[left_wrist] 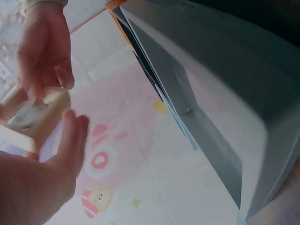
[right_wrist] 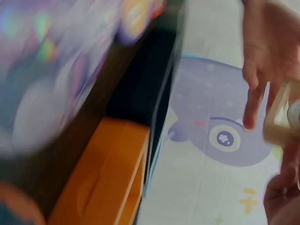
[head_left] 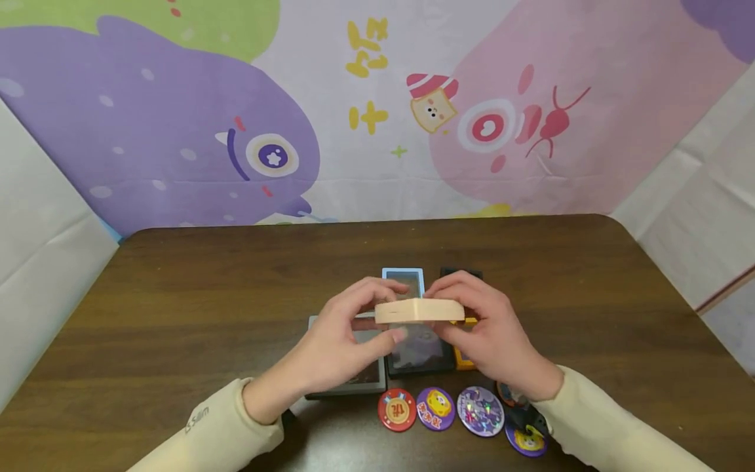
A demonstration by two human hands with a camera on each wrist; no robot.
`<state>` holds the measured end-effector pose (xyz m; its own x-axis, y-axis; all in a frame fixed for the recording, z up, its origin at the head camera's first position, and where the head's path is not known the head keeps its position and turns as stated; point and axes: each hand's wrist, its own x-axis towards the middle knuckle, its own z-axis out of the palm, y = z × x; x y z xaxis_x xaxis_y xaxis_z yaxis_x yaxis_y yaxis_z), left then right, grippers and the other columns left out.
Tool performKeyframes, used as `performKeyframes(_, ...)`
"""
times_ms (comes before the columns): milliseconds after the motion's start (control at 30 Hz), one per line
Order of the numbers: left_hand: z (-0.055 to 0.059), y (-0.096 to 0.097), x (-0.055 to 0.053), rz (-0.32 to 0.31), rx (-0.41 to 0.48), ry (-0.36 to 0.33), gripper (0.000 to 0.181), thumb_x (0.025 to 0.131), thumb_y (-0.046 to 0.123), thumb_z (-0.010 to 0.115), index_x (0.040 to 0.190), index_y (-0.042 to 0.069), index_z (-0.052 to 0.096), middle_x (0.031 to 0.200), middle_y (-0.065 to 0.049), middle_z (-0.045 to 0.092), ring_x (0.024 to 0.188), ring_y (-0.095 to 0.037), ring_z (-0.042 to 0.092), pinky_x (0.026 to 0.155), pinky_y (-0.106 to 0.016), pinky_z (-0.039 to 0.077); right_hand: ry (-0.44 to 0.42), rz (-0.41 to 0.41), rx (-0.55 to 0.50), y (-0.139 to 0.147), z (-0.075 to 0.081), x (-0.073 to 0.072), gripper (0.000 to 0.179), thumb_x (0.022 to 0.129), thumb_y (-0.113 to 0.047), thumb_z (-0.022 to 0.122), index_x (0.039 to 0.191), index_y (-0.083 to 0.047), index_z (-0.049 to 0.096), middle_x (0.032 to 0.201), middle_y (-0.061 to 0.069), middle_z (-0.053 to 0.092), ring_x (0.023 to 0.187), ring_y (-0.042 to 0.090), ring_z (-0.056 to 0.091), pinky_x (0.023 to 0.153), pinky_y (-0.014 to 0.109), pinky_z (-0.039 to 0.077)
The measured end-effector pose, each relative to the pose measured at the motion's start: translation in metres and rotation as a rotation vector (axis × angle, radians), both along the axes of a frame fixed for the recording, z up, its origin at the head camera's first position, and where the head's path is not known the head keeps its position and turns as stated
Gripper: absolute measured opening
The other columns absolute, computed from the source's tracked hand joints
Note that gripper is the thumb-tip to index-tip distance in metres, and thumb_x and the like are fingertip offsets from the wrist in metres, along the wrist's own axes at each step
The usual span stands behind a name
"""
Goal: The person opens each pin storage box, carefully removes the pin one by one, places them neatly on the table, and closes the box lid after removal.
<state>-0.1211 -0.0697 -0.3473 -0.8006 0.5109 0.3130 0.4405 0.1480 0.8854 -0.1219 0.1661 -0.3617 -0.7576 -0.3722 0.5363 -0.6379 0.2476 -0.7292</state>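
A cream frame-like case [head_left: 419,311] is held level above the table between both hands, its edge toward me. My left hand [head_left: 345,331] holds its left side, fingers behind and thumb low in front. On the other side, my right hand [head_left: 486,321] grips the right end. The left wrist view shows the case [left_wrist: 52,117] with a clear film-like middle; a small roundish thing [right_wrist: 295,114] lies in it in the right wrist view, its kind unclear. Below the hands are a grey frame [head_left: 379,377], a black frame [head_left: 420,371] and an orange frame [head_left: 466,362], partly covered.
Behind the hands lie a light blue frame [head_left: 404,270] and a dark frame [head_left: 460,270]. Along the front are a red round badge [head_left: 397,410], a purple badge [head_left: 436,409], a shiny purple badge [head_left: 480,411] and others partly under the right sleeve. A cartoon cloth [head_left: 377,190] hangs behind the table.
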Motion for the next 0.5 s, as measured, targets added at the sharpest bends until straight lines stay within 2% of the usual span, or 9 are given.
performKeyframes(133, 0.0018, -0.0006, 0.0012, -0.02, -0.05, -0.087, 0.026, 0.09, 0.023, 0.075, 0.108, 0.016, 0.059, 0.137, 0.0, 0.056, 0.112, -0.016, 0.06, 0.09, -0.031, 0.054, 0.193, -0.033, 0.077, -0.0021, -0.0015, 0.0013, 0.034, 0.076, 0.013, 0.077, 0.098, -0.012, 0.075, 0.108, 0.003, 0.063, 0.094, 0.018, 0.058, 0.073, 0.022, 0.051)
performKeyframes(233, 0.0024, 0.0002, 0.0025, -0.028, -0.025, -0.139, 0.028, 0.089, 0.021, 0.076, 0.108, 0.014, 0.058, 0.135, -0.004, 0.058, 0.11, -0.017, 0.062, 0.093, -0.03, 0.053, 0.222, -0.04, 0.105, -0.004, -0.0018, 0.0026, 0.031, 0.077, 0.009, 0.077, 0.098, -0.014, 0.076, 0.111, 0.003, 0.062, 0.098, 0.019, 0.055, 0.079, 0.024, 0.048)
performKeyframes(300, 0.0031, 0.0004, 0.003, -0.027, 0.027, -0.167, 0.028, 0.087, 0.017, 0.077, 0.108, 0.011, 0.058, 0.129, -0.007, 0.061, 0.108, -0.018, 0.064, 0.094, -0.031, 0.052, 0.169, -0.013, 0.103, -0.0041, -0.0004, 0.0042, 0.033, 0.077, 0.004, 0.076, 0.105, -0.016, 0.074, 0.121, 0.003, 0.059, 0.107, 0.021, 0.052, 0.084, 0.027, 0.048)
performKeyframes(400, 0.0045, 0.0004, 0.0034, -0.023, 0.112, -0.194, 0.028, 0.086, 0.011, 0.076, 0.107, 0.008, 0.058, 0.12, -0.009, 0.062, 0.106, -0.021, 0.065, 0.094, -0.033, 0.052, 0.023, 0.068, 0.068, -0.0033, 0.0031, 0.0069, 0.041, 0.083, -0.004, 0.073, 0.122, -0.016, 0.067, 0.14, 0.003, 0.049, 0.122, 0.025, 0.046, 0.09, 0.032, 0.048)
performKeyframes(500, 0.0048, 0.0007, 0.004, -0.015, 0.164, -0.185, 0.028, 0.085, 0.009, 0.076, 0.106, 0.006, 0.057, 0.113, -0.011, 0.063, 0.103, -0.022, 0.066, 0.092, -0.035, 0.053, -0.111, 0.158, 0.0, -0.0039, 0.0054, 0.0089, 0.045, 0.09, -0.008, 0.066, 0.134, -0.012, 0.057, 0.151, 0.005, 0.037, 0.133, 0.028, 0.039, 0.094, 0.034, 0.049)
